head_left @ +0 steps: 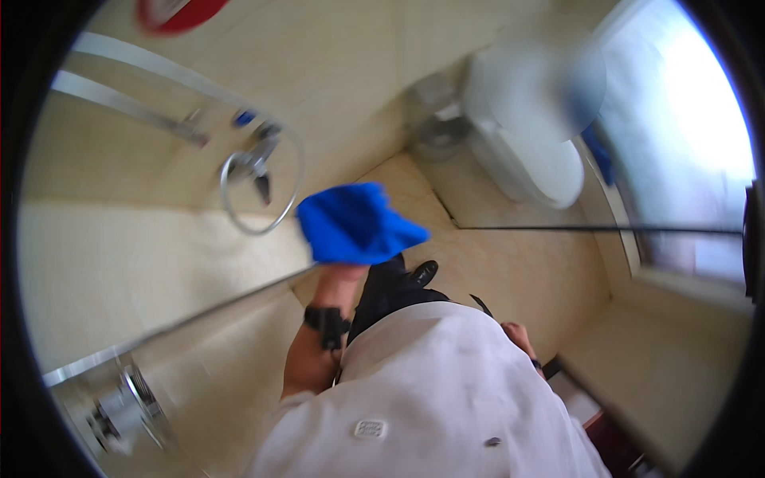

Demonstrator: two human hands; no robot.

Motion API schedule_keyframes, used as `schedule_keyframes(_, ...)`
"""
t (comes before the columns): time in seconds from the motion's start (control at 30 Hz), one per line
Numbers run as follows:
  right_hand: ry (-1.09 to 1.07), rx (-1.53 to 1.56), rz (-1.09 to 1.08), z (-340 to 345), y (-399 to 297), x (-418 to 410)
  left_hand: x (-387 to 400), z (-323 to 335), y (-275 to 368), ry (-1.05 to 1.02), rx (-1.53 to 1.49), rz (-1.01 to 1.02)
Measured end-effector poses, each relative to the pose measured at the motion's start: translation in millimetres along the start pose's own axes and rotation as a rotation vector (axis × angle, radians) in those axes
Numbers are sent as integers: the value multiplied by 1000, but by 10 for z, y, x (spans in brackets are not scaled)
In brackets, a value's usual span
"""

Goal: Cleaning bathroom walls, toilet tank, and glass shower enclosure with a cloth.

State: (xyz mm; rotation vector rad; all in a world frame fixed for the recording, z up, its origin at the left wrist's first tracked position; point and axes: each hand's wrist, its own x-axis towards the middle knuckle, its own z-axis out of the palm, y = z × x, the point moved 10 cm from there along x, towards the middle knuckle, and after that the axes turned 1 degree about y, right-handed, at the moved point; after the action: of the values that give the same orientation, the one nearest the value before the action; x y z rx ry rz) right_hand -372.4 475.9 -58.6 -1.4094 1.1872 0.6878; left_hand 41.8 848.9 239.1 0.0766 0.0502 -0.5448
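My left hand (345,270) is raised in front of me, mostly hidden under a bright blue cloth (358,227). The cloth drapes over the fingers and spreads towards the wall, a little blurred. A black watch-like device (327,327) sits on the left wrist. Just beyond the cloth, a looped metal shower hose (224,188) hangs by a chrome mixer valve (258,158) on the beige wall. Low at my right side, my right hand (517,336) is partly visible beside the white shirt (430,382); its fingers are too small and hidden to read.
A white toilet (538,161) stands at the upper right, with a bin (441,132) beside it. A dark-edged glass panel (538,228) crosses before it. To the right is a bright frosted window (687,119). Metal bars (131,54) run along the left wall. A chrome fixture (125,412) sits lower left.
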Motion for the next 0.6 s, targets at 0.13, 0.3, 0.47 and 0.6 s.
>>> schedule_keyframes(0.13,76,208,20,114,264,190,180,384,-182,-152,210,-154)
schedule_keyframes(0.3,176,382,-92,465,251,12,279,725,-542,-203,324,-284)
schedule_keyframes(0.47,319,681,-73,1211,689,-455,526,475,-387,-50,398,-345)
schedule_keyframes(0.6,384,983,67,2020,1228,-762,716,543,-512,33,655,-280)
